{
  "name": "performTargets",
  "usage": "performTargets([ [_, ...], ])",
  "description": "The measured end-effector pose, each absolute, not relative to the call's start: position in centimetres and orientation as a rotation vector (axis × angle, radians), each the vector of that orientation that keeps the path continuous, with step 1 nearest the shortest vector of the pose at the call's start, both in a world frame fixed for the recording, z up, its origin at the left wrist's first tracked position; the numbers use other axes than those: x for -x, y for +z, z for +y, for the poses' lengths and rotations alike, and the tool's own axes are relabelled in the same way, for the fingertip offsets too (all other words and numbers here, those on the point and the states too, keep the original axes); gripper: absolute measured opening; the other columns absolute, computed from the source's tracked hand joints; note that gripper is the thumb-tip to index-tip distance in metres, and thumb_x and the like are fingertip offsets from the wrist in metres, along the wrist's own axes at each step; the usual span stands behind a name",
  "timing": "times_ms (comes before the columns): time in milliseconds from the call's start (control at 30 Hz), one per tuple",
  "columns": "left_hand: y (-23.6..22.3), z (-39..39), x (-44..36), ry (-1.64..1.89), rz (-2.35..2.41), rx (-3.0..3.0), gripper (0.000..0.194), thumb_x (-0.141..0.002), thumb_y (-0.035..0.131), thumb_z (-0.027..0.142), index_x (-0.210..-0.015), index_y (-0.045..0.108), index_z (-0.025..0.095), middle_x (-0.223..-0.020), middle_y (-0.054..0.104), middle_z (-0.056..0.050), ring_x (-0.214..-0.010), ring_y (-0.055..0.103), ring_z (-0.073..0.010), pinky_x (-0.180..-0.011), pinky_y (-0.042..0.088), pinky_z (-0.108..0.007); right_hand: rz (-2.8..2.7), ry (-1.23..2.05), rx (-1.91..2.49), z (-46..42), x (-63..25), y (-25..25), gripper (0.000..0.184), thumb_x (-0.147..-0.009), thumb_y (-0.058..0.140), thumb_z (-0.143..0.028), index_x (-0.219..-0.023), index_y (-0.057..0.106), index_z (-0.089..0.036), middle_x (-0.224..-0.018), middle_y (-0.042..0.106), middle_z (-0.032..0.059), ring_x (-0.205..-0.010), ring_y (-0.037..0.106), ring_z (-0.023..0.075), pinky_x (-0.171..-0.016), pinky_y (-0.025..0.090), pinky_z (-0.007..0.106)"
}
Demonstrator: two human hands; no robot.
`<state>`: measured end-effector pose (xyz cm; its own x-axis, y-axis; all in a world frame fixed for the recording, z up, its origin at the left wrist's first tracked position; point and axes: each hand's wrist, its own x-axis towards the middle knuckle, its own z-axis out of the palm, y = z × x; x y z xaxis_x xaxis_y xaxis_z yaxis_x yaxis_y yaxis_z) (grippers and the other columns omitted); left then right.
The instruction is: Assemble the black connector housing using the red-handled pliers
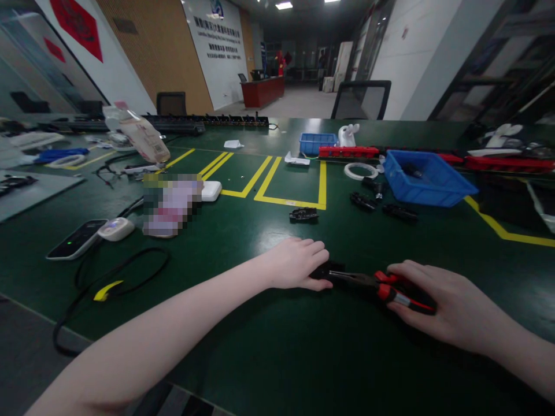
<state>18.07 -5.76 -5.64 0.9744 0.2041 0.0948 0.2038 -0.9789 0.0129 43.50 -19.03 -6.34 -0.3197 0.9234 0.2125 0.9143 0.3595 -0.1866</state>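
the left hand [298, 263] pinches a small black part [321, 270]; the right hand [440, 300] grasps red-and-black-handled, long-nosed metal pliers [384, 289], tips at that part.

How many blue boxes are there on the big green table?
2. The smaller blue box sits farther back; the bigger blue box sits nearer, to its right. No others show, but clutter could hide some.

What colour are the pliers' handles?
The pliers' handles are mainly red and black, seen in the head view.
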Motion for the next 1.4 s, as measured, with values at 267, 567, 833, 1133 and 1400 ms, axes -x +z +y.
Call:
performTargets([
  [267, -5.5, -5.8, -18.0, 0.121, 0.318, -3.091, 0.037, -0.087, 0.046, 0.052, -0.089, 0.053, 0.015, -0.086, 0.055, -0.002, -0.072, 0.054, -0.0163, -0.058, 0.039, -0.027, -2.353, 0.062, 1.659, -19.1, -43.3, -5.9, 0.035, -0.077, 0.055, -0.044, -0.103, 0.056, -0.020, -0.086, 0.065, 0.0070, -0.068, 0.063, 0.0177, -0.056, 0.051, 0.029],
  [567, -5.4, -5.8, -18.1, 0.086, 0.348, -3.099, 0.039, -0.087, 0.044, 0.053, -0.091, 0.052, 0.015, -0.088, 0.056, -0.003, -0.074, 0.055, -0.0171, -0.060, 0.040, -0.027, -2.352, 0.126, 1.693, -19.2, -44.0, -5.7, 0.037, -0.077, 0.055, -0.046, -0.105, 0.055, -0.021, -0.087, 0.064, 0.0060, -0.070, 0.062, 0.0178, -0.059, 0.049, 0.030],
  [833, -5.3, -5.9, -18.1, 0.080, 0.345, -3.099, 0.038, -0.088, 0.044, 0.053, -0.091, 0.052, 0.015, -0.087, 0.055, -0.002, -0.074, 0.054, -0.0168, -0.060, 0.040, -0.028, -2.346, 0.166, 1.691, -19.2, -43.8, -5.8, 0.035, -0.079, 0.054, -0.044, -0.104, 0.054, -0.020, -0.087, 0.063, 0.0059, -0.071, 0.061, 0.0174, -0.060, 0.049, 0.031],
  [1133, -5.5, -5.8, -18.1, 0.097, 0.339, -3.098, 0.037, -0.087, 0.045, 0.052, -0.090, 0.052, 0.015, -0.086, 0.055, -0.002, -0.073, 0.053, -0.0165, -0.060, 0.040, -0.028, -2.353, 0.137, 1.705, -19.3, -43.0, -5.9, 0.036, -0.079, 0.054, -0.044, -0.106, 0.054, -0.020, -0.088, 0.063, 0.0059, -0.071, 0.060, 0.0166, -0.060, 0.049, 0.029],
  [1400, -5.4, -5.9, -18.1, 0.089, 0.339, -3.093, 0.038, -0.088, 0.044, 0.052, -0.090, 0.052, 0.015, -0.087, 0.055, -0.002, -0.074, 0.054, -0.0169, -0.061, 0.040, -0.028, -2.373, 0.118, 1.685, -19.2, -43.4, -5.5, 0.036, -0.079, 0.054, -0.044, -0.105, 0.054, -0.019, -0.087, 0.063, 0.0067, -0.070, 0.061, 0.0167, -0.059, 0.049, 0.030],
])
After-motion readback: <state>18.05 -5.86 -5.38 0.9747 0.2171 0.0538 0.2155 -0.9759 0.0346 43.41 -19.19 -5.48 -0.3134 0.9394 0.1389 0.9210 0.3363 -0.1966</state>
